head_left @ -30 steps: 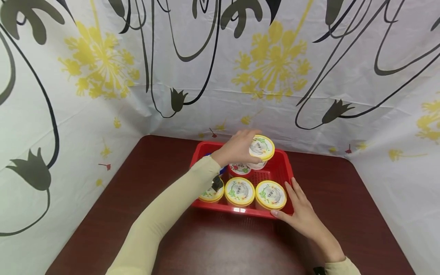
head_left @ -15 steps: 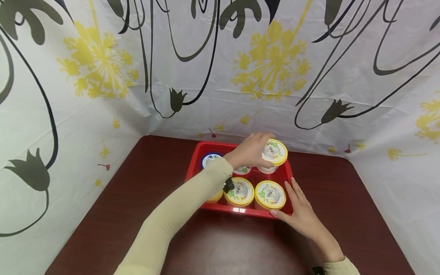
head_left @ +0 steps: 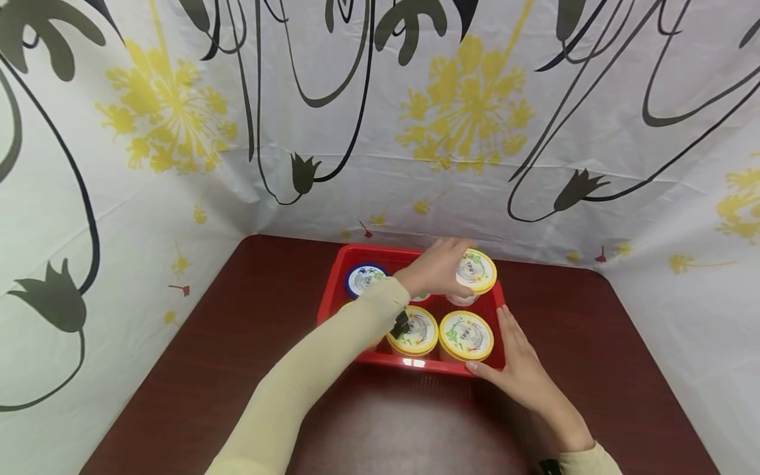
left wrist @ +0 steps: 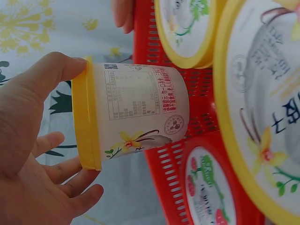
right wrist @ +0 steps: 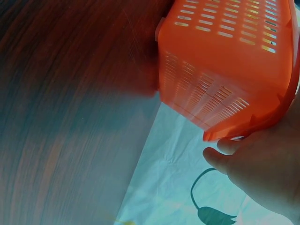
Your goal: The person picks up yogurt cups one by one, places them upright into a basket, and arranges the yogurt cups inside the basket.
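Note:
Near the back right corner of a red plastic basket (head_left: 380,249), my left hand (head_left: 436,269) grips a white tub with a yellow lid (head_left: 477,271). In the left wrist view, the thumb presses one edge of the lid and fingers touch the opposite edge; the tub (left wrist: 136,108) has a printed side. My right hand (head_left: 522,369) rests at the basket's front right corner, fingers lying straight along the right side and thumb on the front rim. The right wrist view shows that hand (right wrist: 267,173) touching the rim of the slotted basket (right wrist: 187,65).
Inside the basket stand a blue-lidded tub (head_left: 359,280), a red-lidded tub (left wrist: 208,187) and a front row of yellow-lidded tubs, including a right one (head_left: 466,335). My left sleeve covers part of that row. A patterned cloth (head_left: 332,132) hangs behind the dark table (head_left: 237,316).
My left hand has carried the yellow-lidded tub rightward and lower into the back right of the basket. The blue-lidded tub has come into fuller view. My right hand stays at the corner.

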The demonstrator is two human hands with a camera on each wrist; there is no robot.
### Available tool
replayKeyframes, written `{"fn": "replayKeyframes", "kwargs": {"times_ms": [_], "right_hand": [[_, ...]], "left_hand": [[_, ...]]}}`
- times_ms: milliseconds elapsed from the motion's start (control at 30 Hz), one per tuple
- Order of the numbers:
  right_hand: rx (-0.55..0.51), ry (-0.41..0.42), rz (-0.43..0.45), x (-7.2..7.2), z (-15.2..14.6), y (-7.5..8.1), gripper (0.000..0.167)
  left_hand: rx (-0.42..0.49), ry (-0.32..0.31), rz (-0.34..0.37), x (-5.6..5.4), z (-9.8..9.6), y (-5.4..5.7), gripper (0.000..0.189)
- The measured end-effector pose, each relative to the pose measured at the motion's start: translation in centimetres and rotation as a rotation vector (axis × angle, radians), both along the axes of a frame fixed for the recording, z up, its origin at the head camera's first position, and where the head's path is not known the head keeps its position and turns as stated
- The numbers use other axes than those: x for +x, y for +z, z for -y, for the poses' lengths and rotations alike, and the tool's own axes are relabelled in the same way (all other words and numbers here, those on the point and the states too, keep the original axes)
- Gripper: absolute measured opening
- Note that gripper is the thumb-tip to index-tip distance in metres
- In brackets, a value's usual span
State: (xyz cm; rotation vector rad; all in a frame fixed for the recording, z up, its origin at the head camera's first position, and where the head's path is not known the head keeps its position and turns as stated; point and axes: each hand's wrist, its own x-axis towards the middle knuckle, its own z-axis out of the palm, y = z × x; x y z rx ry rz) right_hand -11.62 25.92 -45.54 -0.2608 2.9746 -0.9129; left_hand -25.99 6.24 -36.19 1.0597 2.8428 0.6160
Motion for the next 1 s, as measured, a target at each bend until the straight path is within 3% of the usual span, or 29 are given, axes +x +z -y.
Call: {"fn": "replayKeyframes", "kwargs": {"times_ms": [233, 533, 1000], "right_hand": [[-0.004, 0.006, -0.012, 0.1, -0.1, 0.0, 0.121], [-0.001, 0.006, -0.014, 0.0, -0.2, -0.1, 0.121], [-0.004, 0.002, -0.019, 0.1, -0.1, 0.0, 0.12]], "left_hand": [[-0.047, -0.03, -0.003, -0.3, -0.4, -1.1, 0.096], [-0.108, -0.007, 0.048, -0.5, -1.0, -2.4, 0.097], [-0.145, -0.004, 0.051, -0.9, -1.3, -3.9, 0.093]]}}
